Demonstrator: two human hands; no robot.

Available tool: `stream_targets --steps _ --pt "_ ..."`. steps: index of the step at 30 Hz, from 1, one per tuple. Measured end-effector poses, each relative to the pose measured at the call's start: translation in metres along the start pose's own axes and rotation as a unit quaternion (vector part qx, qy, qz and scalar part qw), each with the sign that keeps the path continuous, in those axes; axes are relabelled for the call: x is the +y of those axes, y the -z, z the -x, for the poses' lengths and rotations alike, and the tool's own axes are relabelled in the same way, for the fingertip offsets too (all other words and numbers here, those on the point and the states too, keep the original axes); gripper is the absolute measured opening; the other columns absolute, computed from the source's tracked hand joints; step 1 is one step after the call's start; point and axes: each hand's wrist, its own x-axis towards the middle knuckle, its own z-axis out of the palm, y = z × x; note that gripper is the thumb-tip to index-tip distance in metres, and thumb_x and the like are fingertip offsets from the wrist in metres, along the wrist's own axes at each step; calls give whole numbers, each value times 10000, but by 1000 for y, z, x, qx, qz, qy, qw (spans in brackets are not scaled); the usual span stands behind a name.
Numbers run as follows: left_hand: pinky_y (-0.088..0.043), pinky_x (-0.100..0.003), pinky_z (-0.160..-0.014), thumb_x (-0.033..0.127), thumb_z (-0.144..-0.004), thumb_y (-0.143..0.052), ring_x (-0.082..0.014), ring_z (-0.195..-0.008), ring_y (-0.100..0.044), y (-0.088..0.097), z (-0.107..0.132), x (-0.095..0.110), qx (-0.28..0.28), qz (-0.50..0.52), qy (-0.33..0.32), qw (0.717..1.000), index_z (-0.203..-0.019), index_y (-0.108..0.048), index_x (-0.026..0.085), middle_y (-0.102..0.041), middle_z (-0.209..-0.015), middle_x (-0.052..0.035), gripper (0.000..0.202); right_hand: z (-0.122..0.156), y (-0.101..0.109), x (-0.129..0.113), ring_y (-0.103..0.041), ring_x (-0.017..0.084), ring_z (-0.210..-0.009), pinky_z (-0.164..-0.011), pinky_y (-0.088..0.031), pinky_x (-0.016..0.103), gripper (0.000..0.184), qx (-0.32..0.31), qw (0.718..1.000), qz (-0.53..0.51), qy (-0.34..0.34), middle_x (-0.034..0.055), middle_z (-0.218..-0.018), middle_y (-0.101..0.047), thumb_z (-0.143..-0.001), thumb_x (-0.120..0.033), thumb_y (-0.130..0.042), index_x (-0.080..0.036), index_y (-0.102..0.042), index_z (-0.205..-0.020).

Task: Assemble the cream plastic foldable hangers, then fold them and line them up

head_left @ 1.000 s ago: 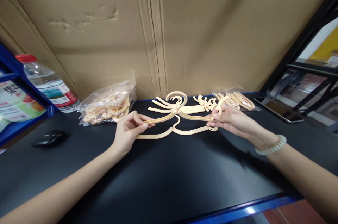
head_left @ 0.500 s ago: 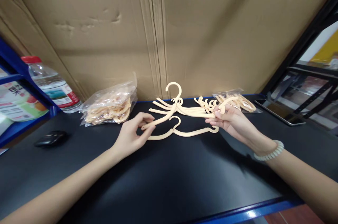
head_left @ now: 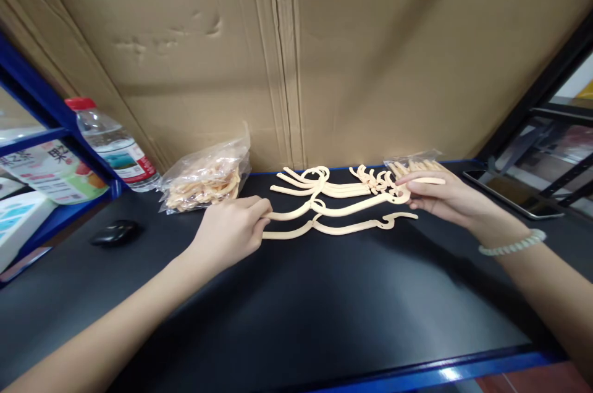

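Note:
A cream plastic hanger [head_left: 338, 206] stretches between my two hands just above the black table [head_left: 301, 306]. My left hand [head_left: 231, 229] pinches its left arm end. My right hand [head_left: 440, 198] grips its right end, fingers closed on it. Another cream hanger [head_left: 343, 227] lies flat on the table just in front of the held one. Behind them rests a stack of several more hangers [head_left: 319, 186], with small cream hook pieces [head_left: 375, 180] beside it.
A clear bag of cream parts [head_left: 206, 180] lies at the back left, a smaller bag [head_left: 414, 164] at the back right. A water bottle [head_left: 113, 143], a black mouse [head_left: 113, 233], a tablet [head_left: 514, 194] and a cardboard wall [head_left: 296, 53] surround the table.
The held hanger has been lowered from upright to nearly flat above the table. My right hand moved to the right along it; the camera shifted slightly.

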Motion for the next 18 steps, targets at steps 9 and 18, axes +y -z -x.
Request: stream_targets --steps 9,18 --pt "-353 -283 -558 146 -852 -555 -195 -722 -612 11 6 11 -166 39 -77 982 -815 -567 207 -619 -819 -12 72 -2 21 -7 -625 181 -703 -659 -481 307 299 -165 912 370 59 45 -759 -708 -731 -485 -715 -194 -736 -795" --pt "-333 -283 -527 136 -859 -535 -196 -687 -606 7 5 11 -163 23 -89 982 -766 -539 202 -622 -786 -20 114 -4 12 5 -554 166 -663 -609 -397 276 281 -181 866 461 76 30 -721 -672 -744 -483 -691 -206 -729 -762"
